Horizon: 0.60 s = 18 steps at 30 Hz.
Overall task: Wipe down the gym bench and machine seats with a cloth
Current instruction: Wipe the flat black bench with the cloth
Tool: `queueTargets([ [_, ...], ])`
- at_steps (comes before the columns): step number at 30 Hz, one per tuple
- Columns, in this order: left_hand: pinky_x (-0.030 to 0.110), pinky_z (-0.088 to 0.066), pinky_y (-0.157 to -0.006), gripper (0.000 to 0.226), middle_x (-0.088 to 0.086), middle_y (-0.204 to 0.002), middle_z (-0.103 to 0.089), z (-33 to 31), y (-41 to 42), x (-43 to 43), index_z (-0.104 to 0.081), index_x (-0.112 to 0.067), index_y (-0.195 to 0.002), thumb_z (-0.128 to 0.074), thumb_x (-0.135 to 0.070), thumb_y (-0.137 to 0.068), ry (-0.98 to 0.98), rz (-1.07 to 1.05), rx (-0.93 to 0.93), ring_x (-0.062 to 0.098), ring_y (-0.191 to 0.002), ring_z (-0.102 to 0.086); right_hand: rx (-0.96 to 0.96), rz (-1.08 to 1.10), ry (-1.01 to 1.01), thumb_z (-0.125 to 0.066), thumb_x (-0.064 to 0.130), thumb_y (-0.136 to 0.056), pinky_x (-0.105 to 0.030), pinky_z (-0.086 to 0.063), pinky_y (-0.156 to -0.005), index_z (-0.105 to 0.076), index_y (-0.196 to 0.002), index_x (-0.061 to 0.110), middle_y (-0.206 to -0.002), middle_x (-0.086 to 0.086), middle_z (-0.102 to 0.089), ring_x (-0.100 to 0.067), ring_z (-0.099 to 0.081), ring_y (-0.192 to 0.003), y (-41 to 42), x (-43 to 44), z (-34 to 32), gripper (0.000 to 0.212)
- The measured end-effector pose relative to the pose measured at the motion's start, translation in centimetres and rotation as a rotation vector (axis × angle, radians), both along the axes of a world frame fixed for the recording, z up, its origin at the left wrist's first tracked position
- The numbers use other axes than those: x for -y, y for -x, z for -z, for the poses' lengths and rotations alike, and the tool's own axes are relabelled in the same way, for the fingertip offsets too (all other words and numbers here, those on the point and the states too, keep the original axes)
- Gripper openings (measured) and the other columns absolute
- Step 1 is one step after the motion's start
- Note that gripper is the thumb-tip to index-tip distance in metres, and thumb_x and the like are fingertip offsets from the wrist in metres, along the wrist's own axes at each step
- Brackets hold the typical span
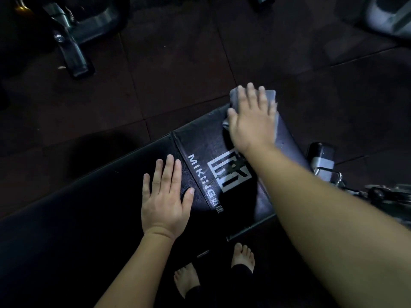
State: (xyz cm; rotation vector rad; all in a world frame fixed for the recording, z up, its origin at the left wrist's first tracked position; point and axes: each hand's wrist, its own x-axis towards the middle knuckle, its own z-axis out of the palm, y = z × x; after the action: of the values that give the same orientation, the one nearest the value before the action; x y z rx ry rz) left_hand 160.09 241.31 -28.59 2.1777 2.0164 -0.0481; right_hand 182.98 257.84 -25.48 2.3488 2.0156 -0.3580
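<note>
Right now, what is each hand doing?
Left hand: open, flat on the bench.
Right hand: open, pressing the cloth on the bench.

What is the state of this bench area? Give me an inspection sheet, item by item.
Surface: black bench pad, white logo on its end section.
Job's things: grey cloth at the pad's far end, overhanging the edge.
Clutter: nothing seen.
Hands: left hand flat on the pad; right hand flat on the cloth, fingers straight.
Cables: nothing seen.
Surroundings: dark floor tiles; machine frame top left; metal bracket at right; bare feet below.
</note>
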Motion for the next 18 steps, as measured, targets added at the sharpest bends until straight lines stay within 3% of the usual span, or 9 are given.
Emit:
queueTargets([
  [3,0.056,-0.015,-0.128,0.075,0.001,-0.175,-0.012,0.1,0.0,0.0,-0.02,-0.015,-0.165,-0.031,-0.054,-0.102,-0.015,0.004,0.008,0.023,-0.161,-0.011,-0.028,-0.186,0.032,-0.028,0.048,-0.105,-0.052,-0.003,-0.127,-0.012,-0.165,0.025,-0.173,0.0,-0.008,-0.025,0.0,-0.159,5.0,2.6,-0.4,0.066],
  [6,0.056,-0.015,-0.128,0.075,0.001,-0.175,-0.012,0.0,0.1,0.1,-0.019,-0.015,-0.165,-0.031,-0.053,-0.102,-0.01,0.008,0.021,0.024,-0.161,-0.01,-0.065,-0.442,0.041,-0.028,0.048,-0.106,-0.05,-0.006,-0.128,-0.017,-0.165,0.027,-0.172,0.003,-0.013,-0.022,-0.007,-0.159,3.8,3.3,-0.4,0.063],
  [11,0.054,-0.01,-0.129,0.074,-0.001,-0.175,-0.005,-0.2,0.1,0.1,-0.016,-0.015,-0.166,-0.028,-0.054,-0.104,0.007,0.008,0.028,0.022,-0.162,-0.003,-0.002,-0.23,-0.007,-0.03,0.051,-0.104,-0.047,-0.01,-0.126,-0.022,-0.163,0.029,-0.171,0.003,-0.02,-0.022,-0.013,-0.158,-4.2,-0.5,0.3,0.063],
  [14,0.054,-0.011,-0.129,0.074,-0.001,-0.175,-0.006,-0.2,0.0,0.1,-0.014,-0.015,-0.166,-0.027,-0.055,-0.104,0.008,0.009,0.023,0.022,-0.162,-0.004,-0.017,-0.149,-0.017,-0.03,0.049,-0.105,-0.05,-0.011,-0.126,-0.016,-0.165,0.026,-0.172,0.001,-0.014,-0.024,-0.008,-0.159,-3.6,1.6,0.1,0.065],
  [18,0.056,-0.013,-0.128,0.075,0.0,-0.175,-0.008,-0.1,0.0,0.2,-0.016,-0.015,-0.166,-0.028,-0.055,-0.103,0.001,0.008,0.025,0.023,-0.161,-0.006,0.019,-0.381,0.016,-0.031,0.052,-0.104,-0.055,-0.015,-0.125,-0.016,-0.165,0.025,-0.173,0.0,-0.013,-0.026,-0.011,-0.159,-1.5,8.7,0.0,0.068],
])
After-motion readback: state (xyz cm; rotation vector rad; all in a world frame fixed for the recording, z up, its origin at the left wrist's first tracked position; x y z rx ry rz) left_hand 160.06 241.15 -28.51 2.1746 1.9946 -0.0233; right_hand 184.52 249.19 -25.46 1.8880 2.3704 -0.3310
